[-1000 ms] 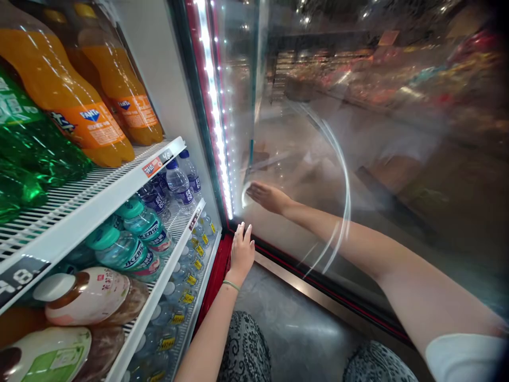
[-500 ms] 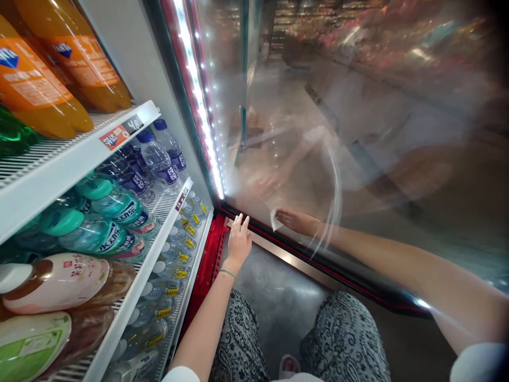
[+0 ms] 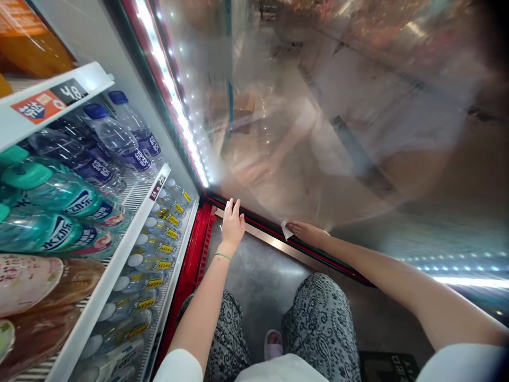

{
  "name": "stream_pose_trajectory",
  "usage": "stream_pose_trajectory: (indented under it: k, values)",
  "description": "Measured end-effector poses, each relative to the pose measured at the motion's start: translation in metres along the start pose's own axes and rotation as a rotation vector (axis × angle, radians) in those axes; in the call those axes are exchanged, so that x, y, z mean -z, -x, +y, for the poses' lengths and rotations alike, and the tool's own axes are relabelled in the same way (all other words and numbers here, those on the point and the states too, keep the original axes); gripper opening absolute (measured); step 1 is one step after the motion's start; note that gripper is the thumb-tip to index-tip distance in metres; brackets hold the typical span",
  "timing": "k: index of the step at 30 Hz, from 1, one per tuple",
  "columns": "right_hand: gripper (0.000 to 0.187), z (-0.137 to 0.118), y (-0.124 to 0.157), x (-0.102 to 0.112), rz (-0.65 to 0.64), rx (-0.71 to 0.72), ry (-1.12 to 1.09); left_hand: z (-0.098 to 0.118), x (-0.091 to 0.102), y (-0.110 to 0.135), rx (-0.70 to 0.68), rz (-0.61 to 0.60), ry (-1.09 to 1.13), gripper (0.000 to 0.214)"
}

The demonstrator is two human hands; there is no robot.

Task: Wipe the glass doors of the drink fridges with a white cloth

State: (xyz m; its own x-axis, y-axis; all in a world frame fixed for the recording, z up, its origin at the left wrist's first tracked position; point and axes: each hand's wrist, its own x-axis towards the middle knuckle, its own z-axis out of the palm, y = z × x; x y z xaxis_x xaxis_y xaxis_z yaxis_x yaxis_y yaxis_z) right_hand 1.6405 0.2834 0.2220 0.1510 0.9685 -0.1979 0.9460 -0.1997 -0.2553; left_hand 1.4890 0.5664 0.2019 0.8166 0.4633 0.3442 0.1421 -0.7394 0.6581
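Note:
My left hand (image 3: 232,225) rests open, fingers flat, on the bottom corner of the open glass fridge door (image 3: 318,132), next to the red base of the fridge (image 3: 194,254). My right hand (image 3: 306,232) presses a small white cloth (image 3: 286,229) against the lower edge of the door glass, fingers closed over it. The glass is misted and streaked.
Fridge shelves (image 3: 115,254) on the left hold water bottles (image 3: 119,140), teal-capped bottles (image 3: 47,196) and small bottles below (image 3: 159,249). My patterned trouser legs (image 3: 322,323) and a slipper (image 3: 273,344) are over the grey floor (image 3: 262,276).
My right hand slid the cloth down the glass from mid-height to the door's bottom edge. The view tilted downward. My left hand stayed at the door corner.

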Motion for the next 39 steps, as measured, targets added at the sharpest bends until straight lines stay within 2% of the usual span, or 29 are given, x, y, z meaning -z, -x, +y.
stream_pose_trajectory:
  k: [1, 3, 8, 10, 12, 15, 17, 18, 20, 22, 25, 27, 29, 32, 35, 37, 39]
  values:
    - [0.056, -0.001, 0.002, -0.004, -0.010, 0.023, 0.079, -0.001, 0.001, 0.003, 0.012, 0.004, 0.004, 0.054]
    - [0.057, -0.004, -0.018, -0.008, -0.021, 0.074, 0.234, -0.005, 0.005, 0.009, 0.034, 0.015, -0.002, 0.055]
    - [0.056, -0.009, -0.138, -0.001, 0.038, 0.180, 0.555, -0.015, 0.019, 0.021, 0.105, 0.025, -0.076, 0.055]
    - [0.053, -0.011, -0.168, 0.001, 0.077, 0.196, 0.602, -0.020, 0.021, 0.022, 0.123, 0.003, -0.097, 0.055]
    - [0.052, -0.014, -0.174, -0.002, 0.097, 0.197, 0.605, -0.024, 0.023, 0.022, 0.142, -0.007, -0.105, 0.055]
    - [0.050, -0.018, -0.159, -0.009, 0.101, 0.201, 0.585, -0.030, 0.024, 0.022, 0.156, 0.008, -0.105, 0.055]
    - [0.052, -0.021, -0.160, -0.003, 0.112, 0.213, 0.575, -0.032, 0.025, 0.021, 0.148, 0.024, -0.111, 0.055]
    - [0.053, -0.023, -0.169, 0.006, 0.127, 0.221, 0.574, -0.033, 0.026, 0.022, 0.146, 0.033, -0.117, 0.055]
    - [0.056, -0.027, -0.204, 0.041, 0.179, 0.232, 0.580, -0.033, 0.026, 0.022, 0.148, 0.045, -0.129, 0.055]
    - [0.058, -0.033, -0.253, 0.089, 0.251, 0.246, 0.595, -0.032, 0.026, 0.023, 0.156, 0.051, -0.139, 0.055]
    - [0.059, -0.040, -0.316, 0.154, 0.442, 0.254, 0.678, -0.031, 0.026, 0.024, 0.157, 0.053, -0.150, 0.056]
    - [0.060, -0.041, -0.336, 0.168, 0.496, 0.226, 0.739, -0.033, 0.028, 0.024, 0.159, 0.055, -0.157, 0.055]
    - [0.059, -0.041, -0.337, 0.151, 0.461, 0.219, 0.716, -0.036, 0.030, 0.025, 0.166, 0.057, -0.160, 0.054]
    - [0.059, -0.038, -0.318, 0.088, 0.343, 0.251, 0.560, -0.042, 0.038, 0.029, 0.185, 0.072, -0.162, 0.054]
    - [0.053, -0.034, -0.298, 0.027, 0.289, 0.250, 0.496, -0.047, 0.047, 0.034, 0.203, 0.090, -0.172, 0.052]
    - [0.050, -0.031, -0.293, 0.004, 0.270, 0.242, 0.446, -0.049, 0.051, 0.037, 0.212, 0.101, -0.174, 0.051]
    - [0.051, -0.026, -0.297, -0.004, 0.265, 0.240, 0.395, -0.049, 0.053, 0.036, 0.211, 0.110, -0.165, 0.052]
